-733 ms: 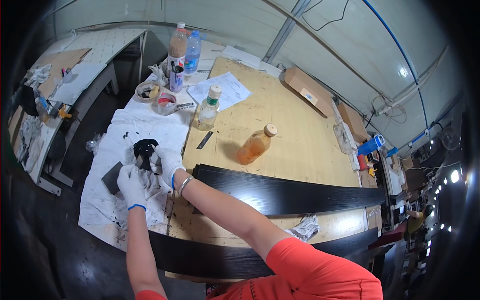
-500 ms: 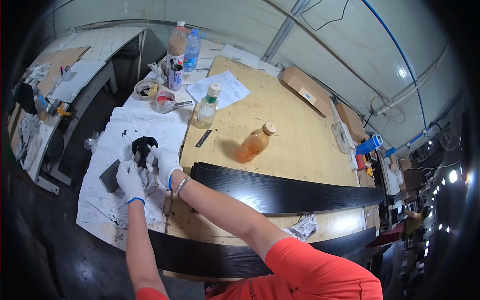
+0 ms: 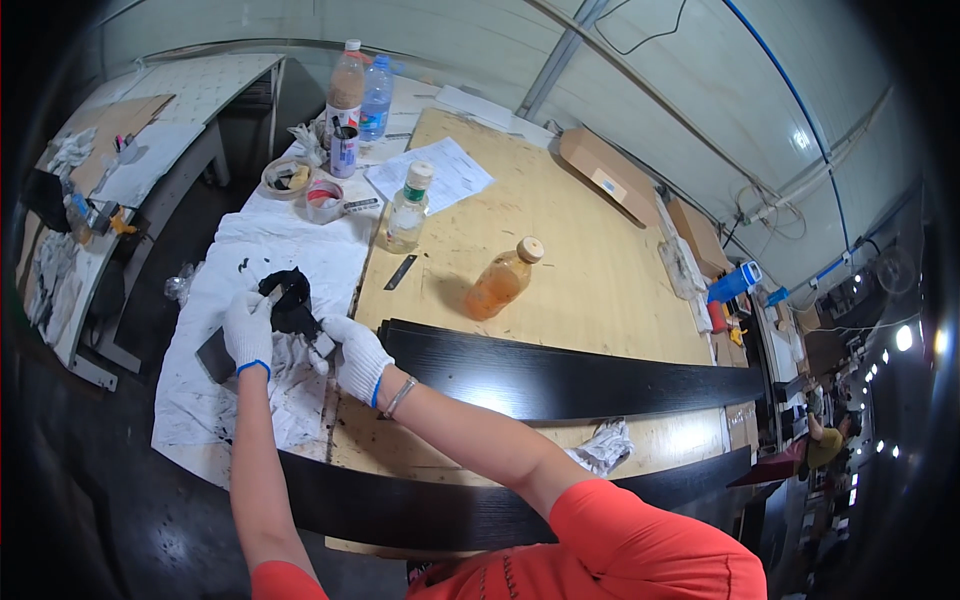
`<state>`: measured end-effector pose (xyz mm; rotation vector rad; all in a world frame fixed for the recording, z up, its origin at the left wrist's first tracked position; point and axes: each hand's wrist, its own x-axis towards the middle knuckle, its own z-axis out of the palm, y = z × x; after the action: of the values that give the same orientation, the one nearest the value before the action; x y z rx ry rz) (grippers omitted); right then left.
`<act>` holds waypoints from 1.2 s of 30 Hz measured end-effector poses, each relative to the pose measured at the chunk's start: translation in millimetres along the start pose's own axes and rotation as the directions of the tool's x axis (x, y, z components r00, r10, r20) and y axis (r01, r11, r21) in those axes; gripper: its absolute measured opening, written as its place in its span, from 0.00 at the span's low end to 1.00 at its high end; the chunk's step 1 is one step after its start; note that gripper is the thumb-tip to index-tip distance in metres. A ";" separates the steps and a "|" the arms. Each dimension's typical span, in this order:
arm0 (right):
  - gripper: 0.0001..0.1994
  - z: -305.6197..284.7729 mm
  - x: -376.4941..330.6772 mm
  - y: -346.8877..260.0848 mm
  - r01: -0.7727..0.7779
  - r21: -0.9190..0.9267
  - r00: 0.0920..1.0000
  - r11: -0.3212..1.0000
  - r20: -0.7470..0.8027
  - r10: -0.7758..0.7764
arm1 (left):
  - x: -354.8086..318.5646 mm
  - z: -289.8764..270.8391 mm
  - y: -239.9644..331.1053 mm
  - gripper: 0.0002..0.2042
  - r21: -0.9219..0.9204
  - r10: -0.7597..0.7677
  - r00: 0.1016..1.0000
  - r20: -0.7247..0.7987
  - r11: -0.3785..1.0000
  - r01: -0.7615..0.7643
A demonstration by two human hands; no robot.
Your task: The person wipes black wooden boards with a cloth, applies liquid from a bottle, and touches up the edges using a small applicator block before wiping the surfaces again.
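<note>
A crumpled black thing (image 3: 292,304), whose kind I cannot make out, lies on the white cloth (image 3: 260,250) at the left of the table. My left hand (image 3: 248,332), in a white knit glove, has its fingers closed at the black thing's left edge. Also gloved, my right hand (image 3: 362,358) is at the lower right of it, fingers closed round a small pale piece (image 3: 322,346). Below and between the hands lies a stained whitish rag (image 3: 292,375). A dark grey flat piece (image 3: 213,355) rests beside my left hand, partly covered by it.
Black boards (image 3: 560,375) lie across the table, another long one (image 3: 420,505) along the near edge. Beyond stand an orange-liquid bottle (image 3: 500,285), a clear bottle (image 3: 405,220), tape rolls (image 3: 325,203) and a can (image 3: 343,155). A crumpled glove (image 3: 605,447) lies between the boards.
My right hand has moved right and nearer to me, away from the top of the black thing. My left hand has shifted up and left to its edge. The black thing looks more spread.
</note>
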<state>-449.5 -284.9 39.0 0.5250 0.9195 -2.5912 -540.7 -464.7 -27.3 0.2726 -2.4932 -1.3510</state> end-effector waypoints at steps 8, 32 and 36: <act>0.15 -11.7 -22.8 -12.2 -0.113 0.198 0.971 0.974 0.231 0.066 | -10.4 -16.2 19.5 0.16 0.383 -0.013 1.000 0.020 0.924 0.005; 0.12 18.5 -6.0 -26.9 0.009 -0.226 0.997 0.974 -0.067 -0.025 | -10.5 -30.6 30.3 0.13 0.336 0.060 0.989 0.134 0.936 -0.102; 0.11 18.2 28.9 -18.1 -0.029 -0.293 0.993 0.956 -0.119 -0.006 | -10.0 -30.8 13.3 0.10 0.215 0.172 0.980 0.102 0.958 -0.191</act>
<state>-486.6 -289.1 48.8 0.6017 1.3110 -2.3716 -521.1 -478.6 -1.8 0.0325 -2.6661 -1.0306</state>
